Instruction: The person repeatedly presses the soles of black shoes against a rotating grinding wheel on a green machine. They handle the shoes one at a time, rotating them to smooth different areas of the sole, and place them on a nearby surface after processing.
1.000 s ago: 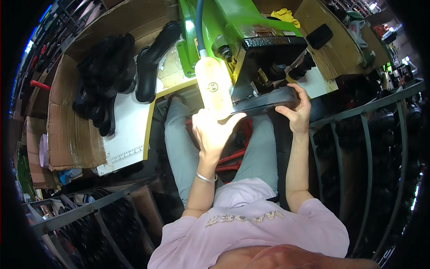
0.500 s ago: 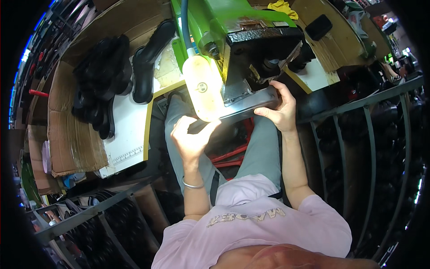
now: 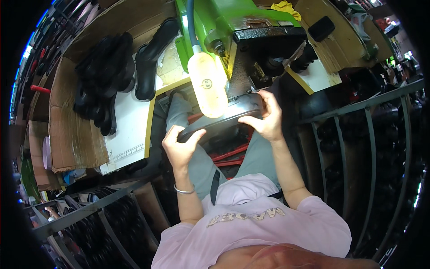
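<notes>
Between both hands I hold a glossy black shoe sole (image 3: 210, 123) by its two ends, over my lap. My left hand (image 3: 180, 145) pinches the left end, thumb along the near edge. My right hand (image 3: 268, 117) grips the right end, fingers around the far side and thumb on the near edge. The sole tilts, its right end farther from me. Just beyond it stands a green machine (image 3: 251, 20) with a black head (image 3: 268, 42). A bright lamp (image 3: 207, 85) hangs in front and hides part of the sole's far side.
Left, a cardboard-walled white table (image 3: 130, 121) holds a heap of black soles (image 3: 105, 67) and another black sole (image 3: 150, 65). At right lie a dark phone-like slab (image 3: 321, 28) and a yellow cloth (image 3: 285, 9). Metal racks (image 3: 367, 107) flank me on both sides.
Both hands have drawn the sole slightly toward me and to the left. Its left end has dipped nearer, so it slants more, and more of its upper surface shows.
</notes>
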The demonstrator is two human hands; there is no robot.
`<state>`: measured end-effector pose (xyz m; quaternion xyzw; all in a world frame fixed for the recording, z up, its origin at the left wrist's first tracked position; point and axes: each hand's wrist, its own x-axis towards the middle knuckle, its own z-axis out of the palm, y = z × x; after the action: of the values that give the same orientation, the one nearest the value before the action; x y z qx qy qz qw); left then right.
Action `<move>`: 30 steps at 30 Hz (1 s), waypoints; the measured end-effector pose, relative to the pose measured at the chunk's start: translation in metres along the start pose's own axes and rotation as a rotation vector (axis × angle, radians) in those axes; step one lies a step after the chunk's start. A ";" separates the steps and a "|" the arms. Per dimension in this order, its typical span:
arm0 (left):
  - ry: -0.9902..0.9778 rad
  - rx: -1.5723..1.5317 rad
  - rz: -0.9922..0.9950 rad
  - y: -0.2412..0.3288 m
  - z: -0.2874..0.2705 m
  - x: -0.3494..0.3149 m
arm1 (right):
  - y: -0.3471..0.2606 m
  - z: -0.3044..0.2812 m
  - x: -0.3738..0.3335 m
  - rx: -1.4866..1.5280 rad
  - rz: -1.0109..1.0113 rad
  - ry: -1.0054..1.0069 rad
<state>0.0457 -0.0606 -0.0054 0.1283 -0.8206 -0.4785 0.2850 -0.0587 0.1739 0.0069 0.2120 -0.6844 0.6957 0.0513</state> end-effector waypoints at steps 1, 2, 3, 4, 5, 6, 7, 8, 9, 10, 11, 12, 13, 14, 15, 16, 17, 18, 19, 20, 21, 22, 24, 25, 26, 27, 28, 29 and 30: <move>0.005 0.056 0.059 0.008 0.003 0.005 | -0.003 -0.003 0.002 0.061 0.013 -0.001; 0.009 0.146 0.152 0.021 0.008 0.006 | -0.004 -0.008 0.004 0.121 0.027 0.000; 0.031 0.161 0.241 0.033 0.016 0.010 | -0.003 -0.018 0.006 0.114 0.029 0.008; 0.058 0.180 0.327 0.042 0.026 0.012 | -0.005 -0.027 0.009 0.162 0.046 0.030; 0.067 0.200 0.301 0.048 0.037 0.011 | -0.002 -0.036 0.012 0.160 0.037 0.056; 0.073 0.214 0.281 0.055 0.050 0.014 | 0.000 -0.048 0.015 0.154 0.025 0.089; 0.074 0.172 0.338 0.055 0.061 0.019 | -0.002 -0.056 0.018 0.160 0.026 0.114; 0.091 0.155 0.319 0.054 0.069 0.020 | -0.004 -0.062 0.021 0.166 0.028 0.138; 0.103 0.133 0.304 0.057 0.077 0.023 | -0.009 -0.068 0.024 0.161 0.069 0.151; 0.115 0.112 0.287 0.060 0.081 0.026 | -0.011 -0.069 0.025 0.148 0.066 0.139; 0.066 0.104 0.275 0.062 0.076 0.026 | -0.012 -0.067 0.026 0.136 0.062 0.127; 0.024 0.014 0.220 0.065 0.071 0.028 | -0.013 -0.066 0.026 0.124 0.060 0.121; -0.021 -0.076 0.164 0.065 0.065 0.030 | -0.012 -0.063 0.025 0.119 0.053 0.100; -0.066 -0.165 0.107 0.063 0.059 0.030 | -0.012 -0.059 0.024 0.110 0.039 0.081; -0.089 -0.158 0.065 0.052 0.051 0.025 | -0.014 -0.048 0.023 0.146 0.058 0.054; -0.076 -0.168 0.028 0.051 0.043 0.025 | -0.015 -0.039 0.020 0.178 0.075 0.038; -0.067 -0.167 0.057 0.039 0.037 0.025 | -0.014 -0.032 0.017 0.144 0.060 0.026; -0.050 -0.162 0.085 0.033 0.028 0.026 | -0.013 -0.026 0.015 0.114 0.044 0.007; -0.071 -0.113 0.110 0.030 0.022 0.024 | -0.011 -0.023 0.011 0.041 0.017 -0.003; -0.093 -0.064 0.135 0.029 0.016 0.022 | -0.010 -0.022 0.008 0.053 0.012 0.008; -0.107 -0.016 0.160 0.030 0.011 0.020 | -0.009 -0.020 0.005 0.064 0.005 0.013; -0.165 0.026 0.128 0.025 0.012 0.018 | -0.008 -0.019 0.003 0.074 -0.002 0.018; -0.142 -0.028 0.243 0.032 0.021 0.017 | -0.005 -0.021 -0.001 0.020 -0.014 0.039; -0.158 -0.082 0.145 0.038 0.026 0.017 | -0.003 -0.024 -0.002 -0.018 -0.026 0.042; -0.175 -0.135 0.047 0.044 0.032 0.018 | -0.002 -0.028 -0.003 -0.056 -0.038 0.047; -0.188 -0.185 -0.050 0.048 0.035 0.019 | -0.005 -0.030 -0.002 -0.087 -0.086 0.043; -0.209 -0.184 -0.018 0.045 0.038 0.021 | -0.008 -0.032 0.000 -0.119 -0.134 0.039; -0.229 -0.182 0.014 0.039 0.043 0.022 | -0.011 -0.034 0.001 -0.150 -0.182 0.035; -0.255 -0.182 0.051 0.041 0.048 0.026 | -0.012 -0.037 0.002 -0.185 -0.200 0.035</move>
<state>-0.0008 -0.0187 0.0204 0.0192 -0.8063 -0.5559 0.2012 -0.0646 0.2098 0.0203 0.2614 -0.7200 0.6247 0.1517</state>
